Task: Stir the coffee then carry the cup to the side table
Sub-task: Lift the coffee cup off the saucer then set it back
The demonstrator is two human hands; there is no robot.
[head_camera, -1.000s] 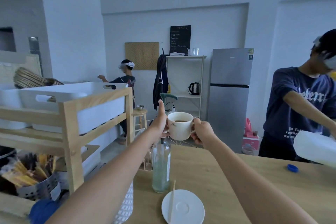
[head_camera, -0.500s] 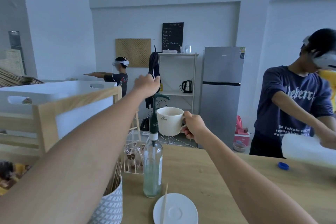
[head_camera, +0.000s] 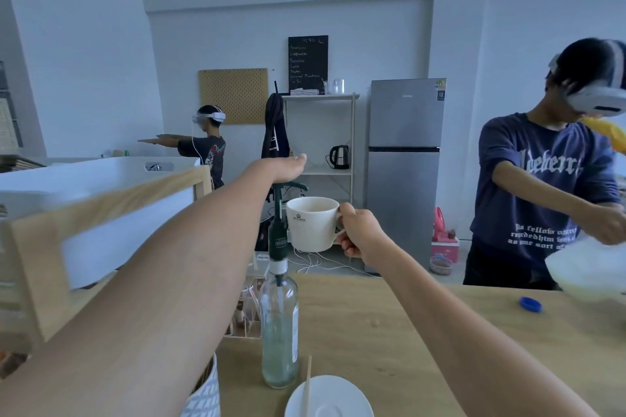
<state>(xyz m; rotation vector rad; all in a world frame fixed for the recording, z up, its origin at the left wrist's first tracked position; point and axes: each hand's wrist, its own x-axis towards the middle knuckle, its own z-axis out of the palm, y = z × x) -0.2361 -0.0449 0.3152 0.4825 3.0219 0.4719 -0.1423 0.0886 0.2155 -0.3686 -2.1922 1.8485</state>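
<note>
A white coffee cup [head_camera: 312, 224] hangs in the air beyond the far edge of the wooden table [head_camera: 389, 332], held level. My right hand [head_camera: 359, 234] is closed on its handle from the right. I cannot see into the cup from this angle. My left hand [head_camera: 287, 167] is stretched forward above and left of the cup. Its fingers are curled down and I see nothing in it. It sits just over the green pump head of a glass bottle [head_camera: 279, 332]; I cannot tell whether they touch.
A white saucer [head_camera: 333, 398] with a wooden stirrer [head_camera: 307, 386] lies at the near edge. A wooden rack with a white bin [head_camera: 101, 200] stands left. A person [head_camera: 542, 196] on the right holds a white container [head_camera: 589, 271]. Another person [head_camera: 210, 142], a shelf and a fridge [head_camera: 404, 173] are behind.
My left hand has let go of the cup and risen above it. The cup now hangs from my right hand alone, by its handle. The view has shifted left.
</note>
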